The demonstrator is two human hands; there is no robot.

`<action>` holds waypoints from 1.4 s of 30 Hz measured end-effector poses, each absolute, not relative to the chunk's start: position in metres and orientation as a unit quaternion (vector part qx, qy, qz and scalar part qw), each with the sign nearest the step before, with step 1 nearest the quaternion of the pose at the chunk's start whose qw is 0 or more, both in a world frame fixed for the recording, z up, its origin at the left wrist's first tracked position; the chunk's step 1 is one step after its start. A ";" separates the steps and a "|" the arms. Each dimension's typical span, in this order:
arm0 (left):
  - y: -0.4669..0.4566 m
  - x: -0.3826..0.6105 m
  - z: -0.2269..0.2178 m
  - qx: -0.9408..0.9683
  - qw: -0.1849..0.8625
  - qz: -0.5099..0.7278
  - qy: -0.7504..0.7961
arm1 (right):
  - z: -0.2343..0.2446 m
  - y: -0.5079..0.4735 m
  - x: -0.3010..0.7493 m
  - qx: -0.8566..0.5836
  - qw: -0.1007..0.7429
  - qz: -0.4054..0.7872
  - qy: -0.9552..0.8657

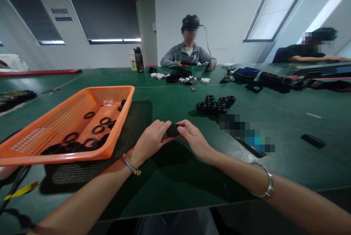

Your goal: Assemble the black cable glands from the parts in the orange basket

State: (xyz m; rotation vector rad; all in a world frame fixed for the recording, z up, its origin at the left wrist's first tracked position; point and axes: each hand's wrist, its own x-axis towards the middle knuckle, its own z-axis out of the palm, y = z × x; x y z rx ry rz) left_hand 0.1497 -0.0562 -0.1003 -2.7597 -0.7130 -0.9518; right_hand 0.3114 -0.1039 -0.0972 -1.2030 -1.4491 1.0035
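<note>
Between my two hands, just above the green table (170, 191), is a small black rounded part (172, 130). My left hand (153, 138) grips it from the left, thumb below and fingers on top. From the other side my right hand (193, 138) pinches its right end. Its exact kind is partly hidden by my fingers. Left of my hands stands an orange basket (120, 125) with black rings (71, 137) and other black round parts in it. Beyond my right hand sits a cluster of several glossy black round parts (211, 107).
A phone-like object (251, 147), partly blurred out, and a black piece (313, 141) lie to the right. Across the table one person (189, 52) handles dark parts; another person (309, 50) sits far right. Bottles (139, 60) and scattered black and white pieces (181, 77) stand farther back.
</note>
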 end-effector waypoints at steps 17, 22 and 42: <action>-0.051 0.155 -0.106 -0.826 -0.385 -0.273 -0.309 | -0.093 -0.101 0.320 -0.511 0.384 0.197 -0.744; -0.059 0.156 -0.100 -0.839 -0.312 -0.280 -0.348 | -0.097 -0.106 0.314 -0.530 0.411 0.240 -0.702; -0.054 0.158 -0.106 -0.814 -0.294 -0.322 -0.383 | -0.097 -0.091 0.323 -0.499 0.402 0.264 -0.721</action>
